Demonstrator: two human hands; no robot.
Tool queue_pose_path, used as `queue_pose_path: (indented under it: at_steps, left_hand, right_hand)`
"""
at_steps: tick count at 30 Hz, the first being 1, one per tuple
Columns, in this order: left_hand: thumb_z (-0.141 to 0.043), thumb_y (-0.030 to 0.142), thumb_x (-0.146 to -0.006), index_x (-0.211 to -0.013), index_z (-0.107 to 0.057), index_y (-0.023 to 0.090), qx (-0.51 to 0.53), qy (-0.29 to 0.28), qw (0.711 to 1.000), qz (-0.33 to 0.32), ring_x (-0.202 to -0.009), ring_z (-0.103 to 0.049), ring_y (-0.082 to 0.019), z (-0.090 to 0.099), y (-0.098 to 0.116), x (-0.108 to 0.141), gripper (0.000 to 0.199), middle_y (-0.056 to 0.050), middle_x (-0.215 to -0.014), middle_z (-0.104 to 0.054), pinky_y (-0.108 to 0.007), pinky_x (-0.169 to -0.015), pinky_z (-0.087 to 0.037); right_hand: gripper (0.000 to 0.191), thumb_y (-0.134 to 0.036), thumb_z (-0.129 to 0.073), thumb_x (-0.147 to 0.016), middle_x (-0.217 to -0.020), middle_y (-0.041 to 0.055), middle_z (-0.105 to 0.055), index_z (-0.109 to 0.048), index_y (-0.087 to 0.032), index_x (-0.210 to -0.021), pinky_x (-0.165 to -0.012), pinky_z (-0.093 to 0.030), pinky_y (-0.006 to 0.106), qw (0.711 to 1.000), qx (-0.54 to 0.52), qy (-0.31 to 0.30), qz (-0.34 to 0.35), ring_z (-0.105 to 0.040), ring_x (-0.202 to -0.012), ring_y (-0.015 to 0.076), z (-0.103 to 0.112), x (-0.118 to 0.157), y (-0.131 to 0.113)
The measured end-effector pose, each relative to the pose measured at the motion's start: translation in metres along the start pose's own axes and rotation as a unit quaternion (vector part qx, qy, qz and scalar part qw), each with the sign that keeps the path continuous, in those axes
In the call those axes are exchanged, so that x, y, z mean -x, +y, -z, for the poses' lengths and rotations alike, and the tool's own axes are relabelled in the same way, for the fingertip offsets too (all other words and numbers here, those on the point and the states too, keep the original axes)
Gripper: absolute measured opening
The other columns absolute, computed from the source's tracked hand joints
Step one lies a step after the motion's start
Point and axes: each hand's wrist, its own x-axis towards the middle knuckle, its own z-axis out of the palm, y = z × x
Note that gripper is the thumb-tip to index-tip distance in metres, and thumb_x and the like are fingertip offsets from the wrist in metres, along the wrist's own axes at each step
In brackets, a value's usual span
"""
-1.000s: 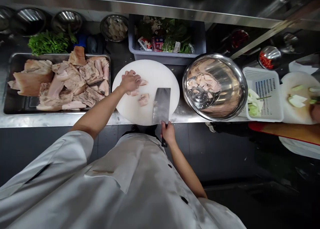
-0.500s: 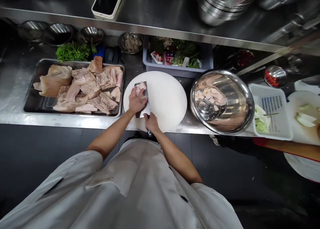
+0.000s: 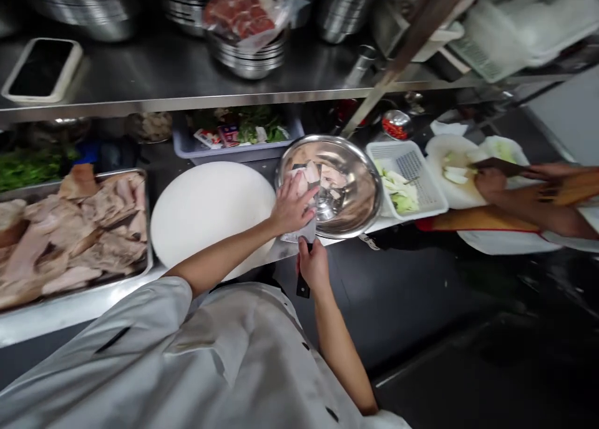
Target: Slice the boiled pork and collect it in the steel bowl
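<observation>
My right hand (image 3: 314, 265) is closed round the black handle of a cleaver (image 3: 306, 230). The blade reaches over the near left rim of a large steel bowl (image 3: 360, 185). Pieces of pale meat (image 3: 309, 174) lie on the blade, and my left hand (image 3: 294, 209) rests against them with its fingers spread. More cut meat sits inside the bowl. To the left is a round white cutting board (image 3: 210, 210). A metal tray (image 3: 148, 229) at the far left holds large pieces of cooked meat (image 3: 60, 229).
A white basket (image 3: 425, 185) with cut greens stands right of the bowl. Farther right, another person's hands (image 3: 491, 184) work with a knife at a board. Behind are a grey bin (image 3: 187, 147) and a steel shelf (image 3: 154, 82) with a phone (image 3: 42, 70) and bowls.
Both hands have moved right with the cleaver and meat, from the cutting board to the steel bowl. The view has turned right, and another person's hands have come into sight.
</observation>
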Motion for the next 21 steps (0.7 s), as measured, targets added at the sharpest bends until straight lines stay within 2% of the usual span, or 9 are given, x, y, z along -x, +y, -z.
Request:
queue_pose_path:
  at_steps: [2,4,7,9,10,13,16,19,21]
  left_hand:
    - [-0.053,0.041,-0.100,-0.154,-0.051,0.035,0.010,-0.049,0.998,-0.029,-0.159,-0.017,-0.042,-0.022,0.023,-0.038,0.054,-0.008,-0.174,-0.019,-0.061,-0.121,-0.029]
    - [-0.047,0.037,-0.103,-0.152,-0.053,0.036,0.013,-0.104,0.994,-0.019,-0.156,-0.025,-0.039,-0.043,0.027,-0.080,0.049,-0.007,-0.171,-0.026,-0.061,-0.119,-0.031]
    - [-0.046,0.037,-0.103,-0.141,-0.064,0.032,-0.026,-0.156,0.986,0.046,-0.152,-0.030,-0.040,-0.061,0.007,-0.132,0.043,-0.008,-0.168,-0.034,-0.063,-0.118,-0.030]
    - [-0.044,0.038,-0.103,-0.140,-0.065,0.028,-0.062,-0.137,0.986,0.067,-0.152,-0.030,-0.039,-0.055,-0.019,-0.147,0.043,-0.010,-0.164,-0.041,-0.063,-0.119,-0.028]
    - [-0.043,0.038,-0.103,-0.140,-0.064,0.026,-0.076,-0.115,0.988,0.074,-0.151,-0.031,-0.039,-0.046,-0.033,-0.145,0.044,-0.012,-0.162,-0.044,-0.062,-0.119,-0.028]
    - [-0.043,0.038,-0.102,-0.137,-0.064,0.023,-0.109,-0.027,0.987,0.118,-0.146,-0.037,-0.037,-0.003,-0.080,-0.109,0.044,-0.013,-0.158,-0.048,-0.058,-0.117,-0.032]
    - [-0.046,0.038,-0.101,-0.135,-0.064,0.020,-0.148,0.048,0.966,0.206,-0.137,-0.045,-0.037,0.052,-0.133,-0.042,0.043,-0.014,-0.149,-0.055,-0.055,-0.113,-0.038]
    - [-0.045,0.035,-0.099,-0.135,-0.064,0.015,-0.184,0.079,0.930,0.309,-0.129,-0.051,-0.036,0.107,-0.188,0.034,0.045,-0.016,-0.139,-0.061,-0.050,-0.112,-0.041]
    - [-0.047,0.034,-0.097,-0.138,-0.061,0.012,-0.196,0.075,0.899,0.384,-0.128,-0.053,-0.035,0.142,-0.225,0.080,0.048,-0.018,-0.136,-0.062,-0.048,-0.114,-0.040]
  right_hand:
    - [0.043,-0.067,-0.056,-0.090,-0.048,-0.0092,-0.050,-0.047,-0.026,-0.093,-0.033,-0.033,0.025,0.999,-0.039,0.018,-0.026,-0.047,-0.032,0.0150,0.033,0.003,0.003]
    - [0.048,-0.071,-0.060,-0.085,-0.048,-0.0105,-0.049,-0.043,-0.027,-0.091,-0.030,-0.034,0.024,0.995,-0.068,0.023,-0.065,-0.046,-0.031,0.0138,0.059,0.011,0.012]
    - [0.053,-0.075,-0.062,-0.082,-0.049,-0.0118,-0.048,-0.041,-0.027,-0.089,-0.029,-0.035,0.023,0.988,-0.100,0.004,-0.118,-0.044,-0.030,0.0119,0.084,0.028,0.031]
    - [0.054,-0.077,-0.061,-0.082,-0.049,-0.0122,-0.047,-0.042,-0.027,-0.089,-0.029,-0.035,0.022,0.986,-0.106,-0.024,-0.124,-0.043,-0.030,0.0111,0.092,0.038,0.041]
    - [0.054,-0.078,-0.060,-0.083,-0.049,-0.0122,-0.047,-0.042,-0.027,-0.089,-0.030,-0.034,0.022,0.987,-0.101,-0.041,-0.119,-0.043,-0.030,0.0110,0.093,0.040,0.044]
    - [0.051,-0.076,-0.056,-0.088,-0.050,-0.0111,-0.048,-0.044,-0.026,-0.090,-0.032,-0.034,0.023,0.990,-0.045,-0.107,-0.081,-0.045,-0.031,0.0121,0.089,0.034,0.045]
    - [0.042,-0.068,-0.049,-0.096,-0.049,-0.0080,-0.051,-0.048,-0.025,-0.092,-0.038,-0.037,0.026,0.981,0.059,-0.184,-0.009,-0.049,-0.034,0.0156,0.072,0.010,0.034]
    - [0.028,-0.050,-0.047,-0.101,-0.062,0.0012,-0.064,-0.054,-0.023,-0.096,-0.053,-0.046,0.030,0.950,0.212,-0.211,0.089,-0.066,-0.054,0.0225,0.036,-0.019,0.018]
    - [0.015,-0.031,-0.047,-0.101,-0.080,0.0088,-0.073,-0.057,-0.020,-0.104,-0.065,-0.049,0.031,0.910,0.329,-0.205,0.148,-0.074,-0.075,0.0260,0.003,-0.033,0.007]
